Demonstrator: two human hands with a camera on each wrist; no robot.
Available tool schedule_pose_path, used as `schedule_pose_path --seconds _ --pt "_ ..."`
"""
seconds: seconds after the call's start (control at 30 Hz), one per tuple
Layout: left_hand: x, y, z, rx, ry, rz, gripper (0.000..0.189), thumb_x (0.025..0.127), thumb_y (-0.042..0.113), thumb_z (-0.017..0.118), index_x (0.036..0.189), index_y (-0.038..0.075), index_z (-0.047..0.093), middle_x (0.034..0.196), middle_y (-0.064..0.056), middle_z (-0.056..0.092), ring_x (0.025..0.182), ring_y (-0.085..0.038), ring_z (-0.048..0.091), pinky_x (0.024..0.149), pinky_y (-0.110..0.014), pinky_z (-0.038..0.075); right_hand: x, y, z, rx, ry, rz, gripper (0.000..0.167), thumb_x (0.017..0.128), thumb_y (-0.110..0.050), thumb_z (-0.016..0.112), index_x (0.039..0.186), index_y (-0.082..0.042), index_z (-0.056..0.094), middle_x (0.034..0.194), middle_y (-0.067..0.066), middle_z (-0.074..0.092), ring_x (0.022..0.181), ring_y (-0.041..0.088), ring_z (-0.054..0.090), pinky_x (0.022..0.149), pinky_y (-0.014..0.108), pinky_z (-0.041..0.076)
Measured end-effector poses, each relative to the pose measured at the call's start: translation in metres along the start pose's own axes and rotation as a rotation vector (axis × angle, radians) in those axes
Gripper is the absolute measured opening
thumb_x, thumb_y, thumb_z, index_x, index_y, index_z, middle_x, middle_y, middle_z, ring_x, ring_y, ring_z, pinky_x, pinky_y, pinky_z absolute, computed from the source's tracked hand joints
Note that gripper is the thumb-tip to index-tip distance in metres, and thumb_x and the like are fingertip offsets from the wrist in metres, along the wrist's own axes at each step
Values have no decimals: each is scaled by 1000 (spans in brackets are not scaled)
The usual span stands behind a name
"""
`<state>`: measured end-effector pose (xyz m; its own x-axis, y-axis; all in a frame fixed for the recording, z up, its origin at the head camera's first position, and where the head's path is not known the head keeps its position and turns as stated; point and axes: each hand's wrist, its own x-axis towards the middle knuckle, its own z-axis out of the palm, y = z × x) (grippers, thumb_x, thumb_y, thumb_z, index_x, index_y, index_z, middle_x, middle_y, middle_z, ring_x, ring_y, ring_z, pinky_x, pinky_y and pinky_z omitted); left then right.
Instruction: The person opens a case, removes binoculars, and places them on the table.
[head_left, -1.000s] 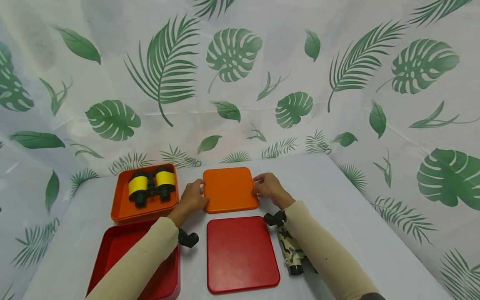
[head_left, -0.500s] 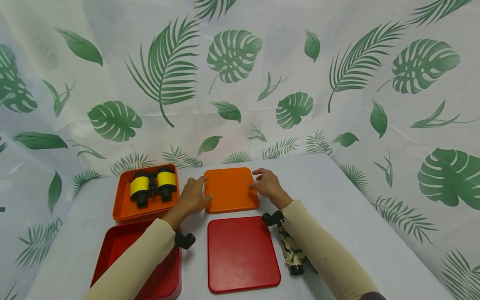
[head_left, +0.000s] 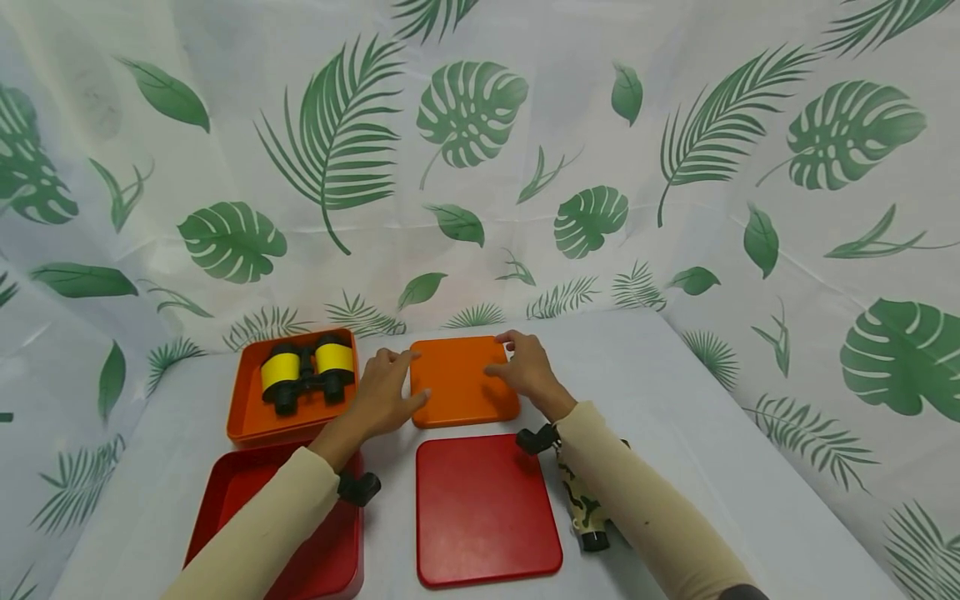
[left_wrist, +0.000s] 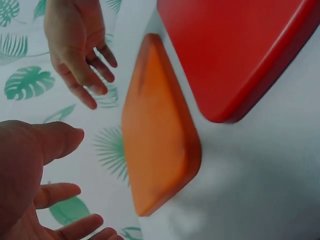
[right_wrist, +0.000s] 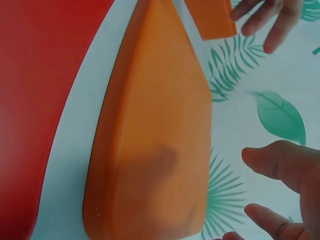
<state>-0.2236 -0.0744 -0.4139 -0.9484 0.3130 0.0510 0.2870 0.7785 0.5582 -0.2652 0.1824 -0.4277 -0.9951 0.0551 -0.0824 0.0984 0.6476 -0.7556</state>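
A flat orange lid [head_left: 459,392] with rounded corners lies at the back of the white table. My left hand [head_left: 381,393] hovers at its left edge, thumb and fingers spread, and overlaps that edge in the head view. Across from it, my right hand [head_left: 528,368] has its fingers over the lid's right side. Both wrist views show the lid's top bare, with a gap between it and the fingers of either hand. Closer to me lies a larger red lid [head_left: 487,510].
An orange box [head_left: 244,412] at the back left holds yellow and black binoculars [head_left: 307,382]. In front of it stands an open red box [head_left: 228,500], partly behind my left sleeve. A camouflage-patterned tube [head_left: 582,505] with a black end lies partly under my right forearm.
Both hands have come off the orange lid's side edges and risen a little. The right hand has shifted slightly left, over the lid. The lid has stayed in place.
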Motion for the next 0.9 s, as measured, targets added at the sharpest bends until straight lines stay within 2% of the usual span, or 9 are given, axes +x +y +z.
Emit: schedule_pose_path --seconds 0.3,0.67,0.9 --pt "-11 -8 -14 40 56 63 74 99 35 75 160 8 45 144 -27 49 129 -41 52 107 -57 53 -1 -11 8 -58 10 -53 64 91 -24 85 147 -9 59 148 22 51 128 36 53 110 52 52" --pt "-19 -24 -25 94 100 65 76 97 35 78 160 8 45 152 -24 49 137 -44 46 114 -62 46 -4 -23 18 -106 -28 -159 68 91 -29 85 151 -14 56 151 21 55 136 36 52 113 53 51" --pt "-23 -33 -33 131 76 20 78 98 37 76 162 9 42 162 -26 41 145 -49 39 119 -70 38 -3 -30 26 -122 -70 -214 72 91 -32 84 154 -17 53 156 17 54 140 35 51 114 54 51"
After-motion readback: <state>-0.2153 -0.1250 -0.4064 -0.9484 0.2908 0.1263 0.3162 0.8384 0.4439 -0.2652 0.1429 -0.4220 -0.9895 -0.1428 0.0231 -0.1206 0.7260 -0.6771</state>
